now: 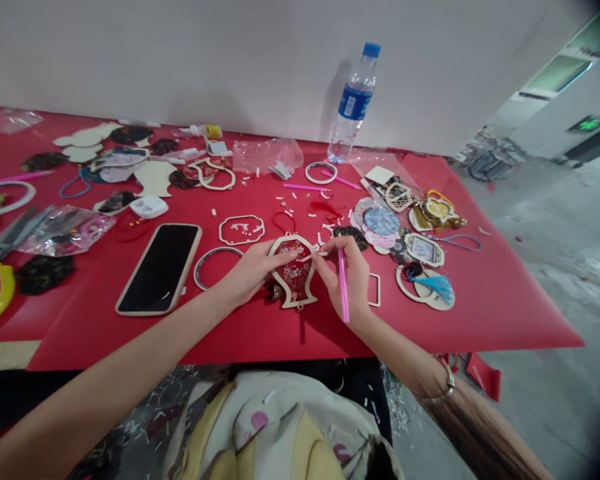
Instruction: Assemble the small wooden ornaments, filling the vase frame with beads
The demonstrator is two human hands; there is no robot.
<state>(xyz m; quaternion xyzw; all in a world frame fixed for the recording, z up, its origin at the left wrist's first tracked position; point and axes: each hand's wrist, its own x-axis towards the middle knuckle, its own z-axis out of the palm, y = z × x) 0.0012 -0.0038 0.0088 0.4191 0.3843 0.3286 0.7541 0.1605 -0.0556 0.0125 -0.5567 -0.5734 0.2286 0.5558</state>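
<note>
My left hand (257, 268) is closed on the left edge of a vase-shaped wooden frame (300, 302) with a red patterned, see-through middle. The frame is held just over the red table, a red cord loop at its top and a small ring at its bottom. My right hand (349, 277) pinches at the frame's upper right edge, where a small white strip shows between the fingertips. A pink pencil-like stick (343, 287) is also held in this hand, pointing down toward me. A small dark bell-like piece (276, 292) shows beside the frame's lower left.
A phone (160, 270) and a dark-rimmed ring (200, 267) lie left of my hands. Yellow-handled scissors (0, 287) rest far left. A water bottle (353, 107) stands by the wall. Ornament pieces and a blue tassel (439, 287) lie right.
</note>
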